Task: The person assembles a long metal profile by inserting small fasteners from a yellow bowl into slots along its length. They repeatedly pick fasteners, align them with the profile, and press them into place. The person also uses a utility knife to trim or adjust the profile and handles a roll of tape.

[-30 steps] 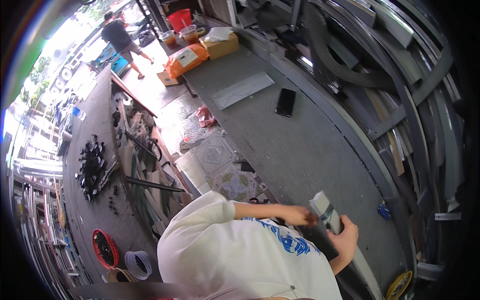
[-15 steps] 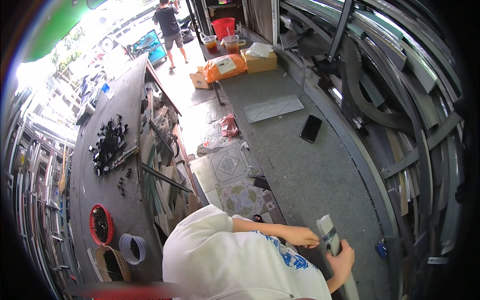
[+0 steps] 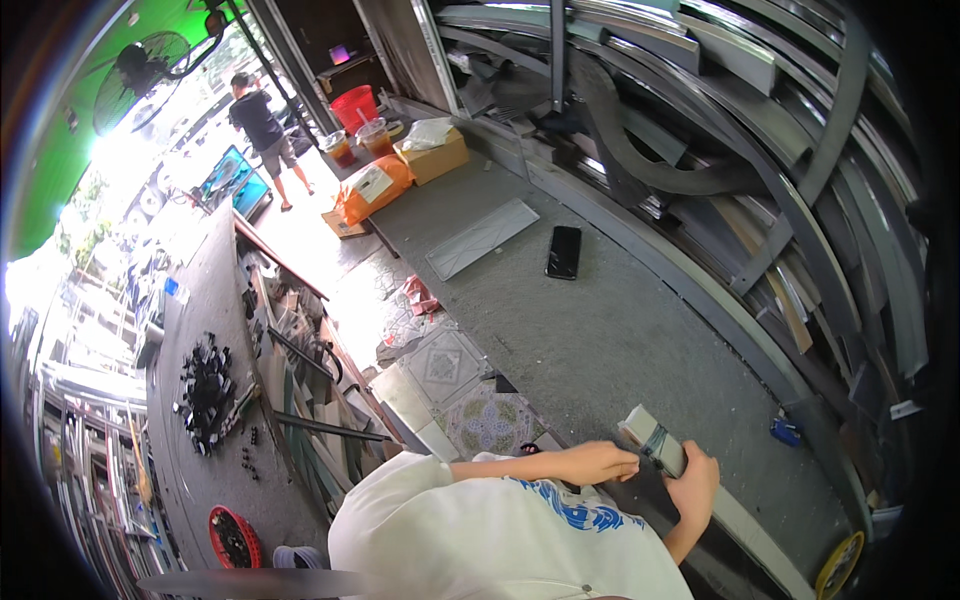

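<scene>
A long pale bundle of strips [image 3: 738,520] lies along the bench near its front, one end angled up toward me. A dark band [image 3: 655,440] is wrapped round it close to that end. My right hand [image 3: 695,480] grips the bundle just behind the band, fingers round its side. My left hand [image 3: 605,463] is closed in a pinch beside the band. Whatever its fingertips hold is too small to make out.
On the bench lie a black phone [image 3: 563,252], a pale flat panel [image 3: 483,238], an orange package [image 3: 374,190] and a cardboard box [image 3: 436,160]. Long profiles fill the rack [image 3: 800,200] at right. The left bench holds black pieces [image 3: 205,390] and a red basket [image 3: 234,538].
The view has turned, so the bundle now slants more to the left. My left hand stays by the band and my right hand still grips the bundle.
</scene>
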A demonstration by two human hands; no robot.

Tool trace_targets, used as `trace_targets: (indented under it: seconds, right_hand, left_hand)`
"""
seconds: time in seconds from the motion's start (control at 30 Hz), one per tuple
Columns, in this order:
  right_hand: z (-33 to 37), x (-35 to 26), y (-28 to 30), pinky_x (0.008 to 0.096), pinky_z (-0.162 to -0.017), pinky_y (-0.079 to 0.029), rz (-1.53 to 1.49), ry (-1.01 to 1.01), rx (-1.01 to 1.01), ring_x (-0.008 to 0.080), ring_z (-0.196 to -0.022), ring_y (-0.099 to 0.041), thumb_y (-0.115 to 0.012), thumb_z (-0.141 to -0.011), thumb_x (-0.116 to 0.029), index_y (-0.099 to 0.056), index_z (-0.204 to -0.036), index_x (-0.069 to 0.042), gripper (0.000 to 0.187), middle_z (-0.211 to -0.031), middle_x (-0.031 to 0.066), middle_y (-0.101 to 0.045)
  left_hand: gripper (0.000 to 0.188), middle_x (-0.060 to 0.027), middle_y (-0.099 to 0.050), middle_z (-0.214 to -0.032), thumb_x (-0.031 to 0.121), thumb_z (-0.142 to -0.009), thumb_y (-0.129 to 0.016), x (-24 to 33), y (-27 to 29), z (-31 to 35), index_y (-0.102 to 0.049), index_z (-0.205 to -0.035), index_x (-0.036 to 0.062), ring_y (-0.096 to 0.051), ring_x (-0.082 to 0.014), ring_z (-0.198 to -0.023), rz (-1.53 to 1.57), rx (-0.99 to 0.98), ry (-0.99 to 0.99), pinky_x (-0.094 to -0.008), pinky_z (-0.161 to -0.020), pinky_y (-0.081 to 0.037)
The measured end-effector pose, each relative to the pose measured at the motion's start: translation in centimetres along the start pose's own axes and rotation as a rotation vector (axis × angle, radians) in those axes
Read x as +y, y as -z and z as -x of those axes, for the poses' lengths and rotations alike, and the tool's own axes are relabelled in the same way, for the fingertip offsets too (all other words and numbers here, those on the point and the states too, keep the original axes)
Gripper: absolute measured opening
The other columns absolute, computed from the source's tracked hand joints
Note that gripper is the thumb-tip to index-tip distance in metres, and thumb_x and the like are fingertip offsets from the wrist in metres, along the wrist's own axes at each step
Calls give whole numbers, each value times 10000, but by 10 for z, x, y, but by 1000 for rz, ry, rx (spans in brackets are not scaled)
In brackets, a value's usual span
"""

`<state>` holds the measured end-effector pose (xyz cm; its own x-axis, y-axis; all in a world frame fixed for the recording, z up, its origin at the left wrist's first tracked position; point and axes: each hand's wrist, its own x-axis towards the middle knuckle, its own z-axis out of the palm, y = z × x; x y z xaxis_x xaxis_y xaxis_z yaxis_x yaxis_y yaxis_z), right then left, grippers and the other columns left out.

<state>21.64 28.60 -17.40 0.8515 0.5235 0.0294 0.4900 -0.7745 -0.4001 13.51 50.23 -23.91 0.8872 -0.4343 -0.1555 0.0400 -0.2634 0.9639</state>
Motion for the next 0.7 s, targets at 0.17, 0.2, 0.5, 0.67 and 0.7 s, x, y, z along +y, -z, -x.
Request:
trace_targets:
  seconds: [0.17,0.2,0.5,0.67,0.7]
  right_hand:
    - [12,-10,-7,464,-781,-530,-65,-105,-460,409,-896,-688,-865,-590,-217,-684,-951,-31,445,-868,206,-713]
    - [16,-10,1,465,-779,-530,-100,-66,-451,411,-896,-686,-855,-589,-236,-684,-951,-31,450,-859,208,-711]
    - [-1,-15,23,482,-747,-517,-2,-84,-105,427,-865,-675,-847,-592,-102,-643,-942,-19,413,-839,203,-697]
    - [9,-18,20,449,-770,-537,-86,-95,-487,402,-879,-701,-868,-578,-169,-668,-935,-29,432,-860,217,-708]
    - [12,-18,26,441,-774,-540,-106,-74,-538,399,-881,-705,-869,-568,-174,-672,-932,-28,438,-864,219,-711]
  left_hand:
    - [327,-84,-668,-739,354,-1004,-560,9,61,-24,-674,-870,78,-634,-242,-679,-253,160,-126,-367,-662,-484]
    - [332,-57,-659,-748,360,-1010,-559,-1,61,-35,-668,-874,77,-612,-205,-681,-118,107,-61,-350,-658,-478]
    - [309,-29,-606,-727,311,-1037,-513,14,6,-4,-625,-879,70,-563,-187,-671,85,-4,-161,-343,-652,-458]
    - [355,-96,-628,-752,333,-1037,-500,29,77,-40,-635,-845,66,-612,-268,-707,-187,159,-316,-360,-685,-473]
    - [337,-93,-638,-769,325,-1036,-499,20,74,-51,-634,-876,60,-611,-251,-710,-47,76,-215,-365,-680,-472]
